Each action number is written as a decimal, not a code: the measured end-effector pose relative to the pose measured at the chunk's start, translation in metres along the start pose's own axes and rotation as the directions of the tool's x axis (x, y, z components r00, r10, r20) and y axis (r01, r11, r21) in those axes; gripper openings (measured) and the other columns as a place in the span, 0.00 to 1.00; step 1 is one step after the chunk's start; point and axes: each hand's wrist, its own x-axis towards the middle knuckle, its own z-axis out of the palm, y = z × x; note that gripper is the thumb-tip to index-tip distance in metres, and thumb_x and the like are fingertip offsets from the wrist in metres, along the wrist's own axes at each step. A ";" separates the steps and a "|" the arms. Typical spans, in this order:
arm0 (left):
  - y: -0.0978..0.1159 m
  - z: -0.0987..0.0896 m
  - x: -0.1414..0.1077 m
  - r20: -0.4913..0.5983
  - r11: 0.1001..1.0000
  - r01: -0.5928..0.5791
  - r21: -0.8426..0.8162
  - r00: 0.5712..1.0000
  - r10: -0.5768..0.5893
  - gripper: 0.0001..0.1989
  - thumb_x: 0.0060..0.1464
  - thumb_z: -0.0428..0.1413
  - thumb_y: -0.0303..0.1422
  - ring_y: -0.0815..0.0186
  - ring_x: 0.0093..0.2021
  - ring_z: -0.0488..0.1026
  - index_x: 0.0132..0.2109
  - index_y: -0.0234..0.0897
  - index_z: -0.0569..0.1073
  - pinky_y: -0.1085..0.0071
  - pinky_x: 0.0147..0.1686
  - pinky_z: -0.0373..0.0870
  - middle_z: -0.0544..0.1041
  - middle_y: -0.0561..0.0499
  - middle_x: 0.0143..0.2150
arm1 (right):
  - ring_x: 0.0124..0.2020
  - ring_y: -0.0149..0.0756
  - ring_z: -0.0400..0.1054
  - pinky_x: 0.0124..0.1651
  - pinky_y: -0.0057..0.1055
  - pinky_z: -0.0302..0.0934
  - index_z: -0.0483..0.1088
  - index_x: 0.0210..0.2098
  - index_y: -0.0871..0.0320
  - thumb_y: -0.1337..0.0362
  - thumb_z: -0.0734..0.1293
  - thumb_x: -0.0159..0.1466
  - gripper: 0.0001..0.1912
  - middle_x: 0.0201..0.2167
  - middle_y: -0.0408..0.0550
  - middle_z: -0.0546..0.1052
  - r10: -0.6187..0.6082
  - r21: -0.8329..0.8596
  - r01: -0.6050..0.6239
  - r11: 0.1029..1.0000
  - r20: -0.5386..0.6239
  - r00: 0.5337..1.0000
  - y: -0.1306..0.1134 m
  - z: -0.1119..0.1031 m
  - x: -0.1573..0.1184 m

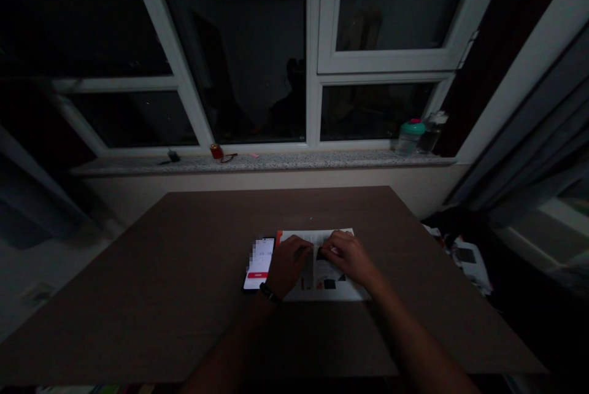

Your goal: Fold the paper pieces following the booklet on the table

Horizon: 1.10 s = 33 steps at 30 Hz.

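A printed sheet or booklet with orange, black and grey areas lies flat on the brown table. Over its left part is my left hand, closed, with a dark band on the wrist. My right hand is over the upper right part, its fingers curled and closed as well. The fingertips of both hands come close together near the sheet's middle; whatever they pinch is too small and dark to make out. A lit phone with a red button on its screen lies just left of the sheet, beside my left hand.
On the stone windowsill stand a clear bottle with a teal lid, a pump bottle, a small red item and a small dark item. Papers and a white object lie beyond the table's right edge.
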 end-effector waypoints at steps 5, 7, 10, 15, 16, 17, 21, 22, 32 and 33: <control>0.001 0.003 -0.003 -0.017 0.996 0.047 -0.071 0.999 -0.048 0.09 0.63 0.51 0.36 0.64 0.39 0.73 0.40 0.39 0.74 0.68 0.40 0.68 0.77 0.51 0.37 | 0.36 0.37 0.67 0.40 0.32 0.56 0.72 0.32 0.55 0.62 0.67 0.64 0.04 0.31 0.45 0.74 0.025 0.037 -0.022 0.999 -0.061 0.998 -0.002 0.011 -0.001; 0.003 0.004 -0.004 -0.013 0.994 0.062 -0.092 0.998 -0.064 0.09 0.63 0.51 0.37 0.63 0.39 0.73 0.41 0.39 0.74 0.68 0.41 0.68 0.77 0.51 0.38 | 0.36 0.37 0.67 0.40 0.32 0.57 0.72 0.33 0.55 0.63 0.67 0.63 0.04 0.31 0.45 0.73 0.023 0.045 -0.020 0.999 -0.073 0.997 -0.003 0.014 -0.001; 0.008 0.005 -0.006 -0.018 0.990 0.077 -0.120 0.997 -0.080 0.10 0.63 0.51 0.38 0.63 0.39 0.73 0.42 0.39 0.73 0.68 0.40 0.68 0.77 0.50 0.38 | 0.36 0.37 0.67 0.40 0.32 0.57 0.72 0.33 0.55 0.64 0.66 0.63 0.03 0.31 0.45 0.73 0.024 0.044 -0.019 0.999 -0.108 0.994 -0.004 0.018 0.000; 0.013 0.005 -0.007 -0.061 0.991 0.054 -0.124 0.996 -0.062 0.08 0.58 0.57 0.38 0.63 0.40 0.73 0.42 0.39 0.72 0.68 0.41 0.68 0.76 0.51 0.39 | 0.36 0.38 0.66 0.40 0.33 0.57 0.71 0.33 0.55 0.65 0.66 0.64 0.03 0.30 0.46 0.73 0.011 0.044 -0.004 0.999 -0.172 0.985 -0.010 0.021 -0.001; 0.013 0.006 -0.007 -0.068 0.991 0.051 -0.122 0.996 -0.059 0.07 0.58 0.57 0.37 0.63 0.40 0.73 0.42 0.39 0.72 0.68 0.42 0.68 0.76 0.51 0.39 | 0.37 0.39 0.66 0.40 0.33 0.57 0.71 0.33 0.55 0.65 0.66 0.64 0.03 0.31 0.46 0.73 0.006 0.050 0.003 0.999 -0.179 0.984 -0.011 0.021 -0.002; 0.013 0.006 -0.007 -0.076 0.992 0.048 -0.119 0.995 -0.057 0.07 0.59 0.56 0.36 0.63 0.40 0.73 0.42 0.39 0.72 0.68 0.41 0.68 0.76 0.51 0.38 | 0.37 0.39 0.66 0.41 0.34 0.57 0.71 0.34 0.55 0.64 0.66 0.64 0.03 0.31 0.47 0.72 0.004 0.058 0.006 0.998 -0.187 0.982 -0.011 0.021 -0.002; 0.010 0.006 -0.008 -0.104 0.991 0.045 -0.122 0.993 -0.058 0.05 0.61 0.53 0.34 0.64 0.40 0.73 0.41 0.39 0.72 0.69 0.40 0.68 0.76 0.52 0.37 | 0.38 0.41 0.66 0.41 0.35 0.58 0.70 0.35 0.55 0.61 0.67 0.64 0.04 0.32 0.48 0.72 0.023 0.101 0.000 0.995 -0.229 0.973 -0.012 0.021 -0.003; 0.010 0.006 -0.008 -0.105 0.991 0.046 -0.126 0.993 -0.059 0.05 0.61 0.53 0.34 0.64 0.39 0.73 0.41 0.39 0.72 0.69 0.40 0.68 0.76 0.52 0.37 | 0.38 0.41 0.66 0.41 0.35 0.58 0.70 0.35 0.55 0.61 0.67 0.64 0.05 0.32 0.48 0.72 0.025 0.106 0.001 0.994 -0.237 0.971 -0.012 0.021 -0.002; 0.016 0.002 -0.003 -0.129 0.990 -0.004 -0.138 0.992 -0.014 0.06 0.62 0.53 0.34 0.65 0.40 0.72 0.39 0.38 0.73 0.69 0.41 0.68 0.75 0.51 0.36 | 0.41 0.42 0.64 0.45 0.37 0.58 0.70 0.42 0.54 0.61 0.66 0.65 0.07 0.35 0.49 0.71 -0.006 0.118 0.029 0.993 -0.191 0.982 -0.021 0.010 -0.003; 0.016 0.002 -0.003 -0.124 0.990 -0.007 -0.142 0.992 -0.011 0.06 0.62 0.53 0.33 0.65 0.40 0.72 0.39 0.38 0.73 0.69 0.41 0.68 0.75 0.51 0.37 | 0.41 0.41 0.64 0.45 0.37 0.58 0.71 0.43 0.54 0.62 0.65 0.65 0.07 0.35 0.49 0.71 -0.002 0.140 0.028 0.990 -0.180 0.984 -0.023 0.008 -0.003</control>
